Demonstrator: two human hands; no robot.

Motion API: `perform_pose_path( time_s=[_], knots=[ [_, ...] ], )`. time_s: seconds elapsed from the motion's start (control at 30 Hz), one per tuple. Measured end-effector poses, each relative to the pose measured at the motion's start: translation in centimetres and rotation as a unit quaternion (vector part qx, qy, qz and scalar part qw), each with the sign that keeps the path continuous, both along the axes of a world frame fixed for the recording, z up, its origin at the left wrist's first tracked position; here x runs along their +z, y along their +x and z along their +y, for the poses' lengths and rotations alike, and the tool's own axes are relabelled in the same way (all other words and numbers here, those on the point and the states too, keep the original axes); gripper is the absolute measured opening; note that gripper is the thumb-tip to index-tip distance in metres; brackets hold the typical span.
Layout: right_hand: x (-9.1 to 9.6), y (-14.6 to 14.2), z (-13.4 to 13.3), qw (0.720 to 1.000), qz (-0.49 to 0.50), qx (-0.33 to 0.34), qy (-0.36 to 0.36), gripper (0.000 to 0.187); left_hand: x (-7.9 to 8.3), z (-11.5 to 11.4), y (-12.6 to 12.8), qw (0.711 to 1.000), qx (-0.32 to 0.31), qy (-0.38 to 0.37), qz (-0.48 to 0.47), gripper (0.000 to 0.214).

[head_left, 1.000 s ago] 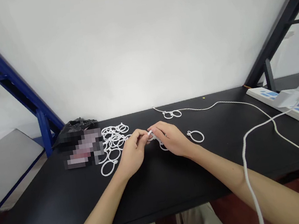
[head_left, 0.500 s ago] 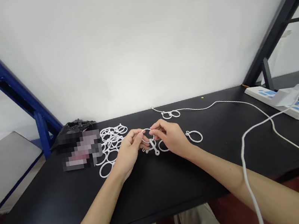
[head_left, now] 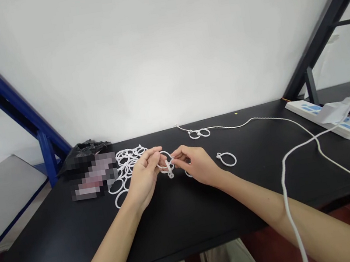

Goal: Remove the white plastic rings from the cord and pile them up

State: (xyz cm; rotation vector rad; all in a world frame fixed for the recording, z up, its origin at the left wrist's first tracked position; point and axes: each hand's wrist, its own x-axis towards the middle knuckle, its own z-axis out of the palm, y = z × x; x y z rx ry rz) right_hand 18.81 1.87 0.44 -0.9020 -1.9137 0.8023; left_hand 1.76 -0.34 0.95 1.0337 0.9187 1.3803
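Between my two hands is a white plastic curtain ring point(head_left: 164, 152), raised over the black table, with a short flat tab with an eyelet point(head_left: 169, 167) hanging from it. My left hand point(head_left: 144, 175) pinches the ring's left side between thumb and fingers. On the opposite side, thumb and fingertips of my right hand point(head_left: 198, 162) grip it near the tab. Part of another white ring point(head_left: 188, 173) shows beside my right fingers, mostly covered. Left of my left hand lies a pile of white rings point(head_left: 129, 161), partly hidden by that hand.
To the right lies a single ring point(head_left: 229, 165); two more rings point(head_left: 200, 134) lie near the back wall. A white cable point(head_left: 287, 193) crosses over my right forearm. White devices point(head_left: 332, 119) stand far right. A black plastic bag point(head_left: 89, 146) sits at the back left.
Both hands have shifted slightly left with the ring. The hanging tab has moved left and is more upright. The loose ring by my right hand is more covered.
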Motion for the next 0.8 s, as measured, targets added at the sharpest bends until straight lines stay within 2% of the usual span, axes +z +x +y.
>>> perform_pose_path(
  time_s=[0.2, 0.43, 0.6, 0.8],
  knots=[
    [0.04, -0.01, 0.0, 0.998, 0.04, -0.03, -0.028, 0.011, -0.35, -0.13, 0.18, 0.998, -0.063, -0.006, 0.018, 0.037],
    [0.17, -0.1, -0.25, 0.997, 0.058, -0.021, -0.044, 0.016, -0.61, 0.0, 0.07, 0.999, -0.011, -0.006, 0.033, 0.032],
    [0.81, -0.19, -0.61, 0.995, 0.057, -0.021, -0.077, 0.013, -0.42, -0.14, 0.04, 0.996, -0.041, 0.012, 0.083, 0.027],
    [0.7, -0.2, -0.5, 0.997, 0.046, 0.0, -0.069, 0.012, -0.29, -0.33, 0.04, 0.99, -0.04, 0.024, 0.129, 0.027]
  ],
)
